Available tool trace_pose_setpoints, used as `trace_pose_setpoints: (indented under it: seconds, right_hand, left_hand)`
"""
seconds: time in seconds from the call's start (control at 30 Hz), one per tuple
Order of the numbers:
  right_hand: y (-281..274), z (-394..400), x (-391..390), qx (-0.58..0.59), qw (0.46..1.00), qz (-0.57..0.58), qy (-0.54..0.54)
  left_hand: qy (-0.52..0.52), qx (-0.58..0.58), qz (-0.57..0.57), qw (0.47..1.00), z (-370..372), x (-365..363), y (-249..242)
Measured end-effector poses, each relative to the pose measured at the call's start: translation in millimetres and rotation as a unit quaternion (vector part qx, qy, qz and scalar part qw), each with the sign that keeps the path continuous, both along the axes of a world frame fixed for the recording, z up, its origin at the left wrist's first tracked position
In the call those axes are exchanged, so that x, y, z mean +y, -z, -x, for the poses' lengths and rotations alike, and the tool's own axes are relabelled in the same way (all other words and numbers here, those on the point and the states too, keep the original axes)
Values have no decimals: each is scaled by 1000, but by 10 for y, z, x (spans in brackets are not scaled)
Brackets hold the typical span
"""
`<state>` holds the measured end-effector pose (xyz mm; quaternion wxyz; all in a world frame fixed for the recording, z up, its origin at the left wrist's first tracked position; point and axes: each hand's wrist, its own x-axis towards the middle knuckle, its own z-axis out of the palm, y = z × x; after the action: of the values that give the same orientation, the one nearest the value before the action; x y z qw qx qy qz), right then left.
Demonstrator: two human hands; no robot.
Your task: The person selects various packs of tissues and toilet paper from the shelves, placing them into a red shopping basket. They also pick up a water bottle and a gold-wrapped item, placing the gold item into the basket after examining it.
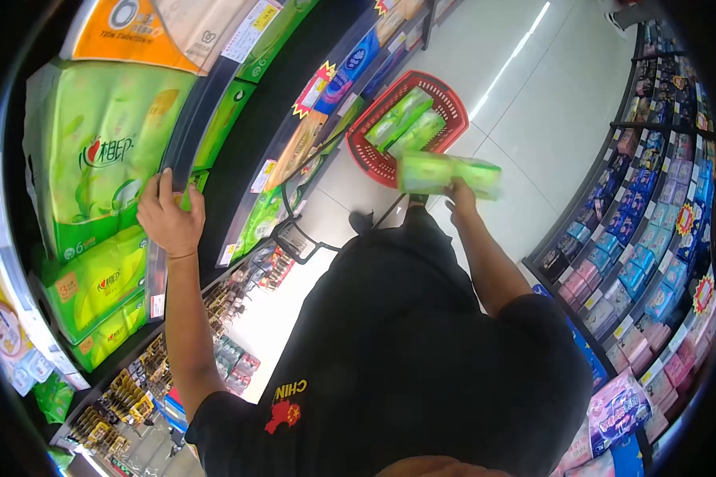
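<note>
The step in hand appears to be the handling of a green tissue pack (433,174) at the red shopping basket (455,93). The pack lies lengthwise across the basket's near rim, one end overlapping the rim and the other out past its right side; it is blurred, and whether it touches the rim I cannot tell. Inside the basket, two similar green packs (400,119) lie side by side. Whether the pack is going in or coming out is not clear from this view. As a judgement, the next move calls for a steady grip and, if the pack is to be lowered, turning it to line up with the two inside.

The right hand (464,199) grasps the pack along its near edge, just beside the basket, with the forearm reaching forward and the elbow slightly bent.

The left hand (169,215), well apart to the basket's left, holds nothing that shows. Its arm reaches forward nearly straight, the fingers spread and loosely curved at the shelf edge (195,115), next to a large green tissue bundle (115,107); firm contact cannot be confirmed.
</note>
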<state>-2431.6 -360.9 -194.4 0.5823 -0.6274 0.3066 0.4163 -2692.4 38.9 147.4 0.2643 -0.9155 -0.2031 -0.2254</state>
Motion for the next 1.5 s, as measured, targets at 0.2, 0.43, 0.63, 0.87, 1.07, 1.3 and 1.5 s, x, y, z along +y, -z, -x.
trace_pose_setpoints:
  seconds: [0.2,0.43,0.63,0.87,1.07,1.3,1.5]
  right_hand:
    - [-29,-160,573,-3,993,-97,-66]
    - [80,-273,922,-8,993,-85,-84]
    - [291,-343,1119,-72,978,-108,-165]
    - [188,-556,1083,-35,988,-40,-144]
    - [606,-912,751,-6,987,49,-154]
    - [705,-1007,931,-7,974,25,-224]
    - [592,-824,1403,13,946,-120,-300]
  left_hand:
    - [2,10,-17,1000,-41,8,12]
    - [-1,22,-27,999,-76,25,23]
    - [-3,30,-37,999,-96,54,42]
    - [-4,33,-35,999,-78,91,56]
    - [-10,39,-25,999,-75,103,51]
    - [-7,46,-28,999,-73,112,72]
    - [-9,47,-39,998,-71,115,85]
